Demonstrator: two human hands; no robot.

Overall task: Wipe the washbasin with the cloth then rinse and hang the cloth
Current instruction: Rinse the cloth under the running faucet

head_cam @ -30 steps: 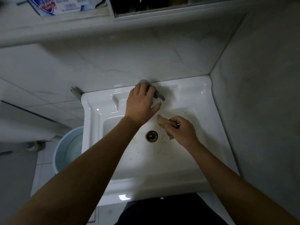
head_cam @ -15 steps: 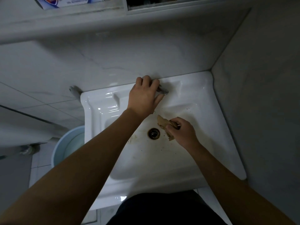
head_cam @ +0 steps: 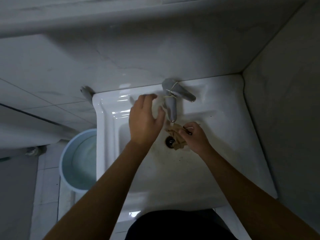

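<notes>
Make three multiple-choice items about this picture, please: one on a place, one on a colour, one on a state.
1. Where is the bucket?
A. left of the basin
B. inside the basin
C. on the shelf

2. What colour is the cloth?
A. blue
B. tan
C. white

3. What is the left hand doing?
A. gripping the cloth
B. open, holding nothing
C. lifting the bucket

Answers: 1 A, it stands on the floor left of the basin. 2 B, the cloth in the right hand is tan. 3 B, its fingers are spread beside the tap.
</notes>
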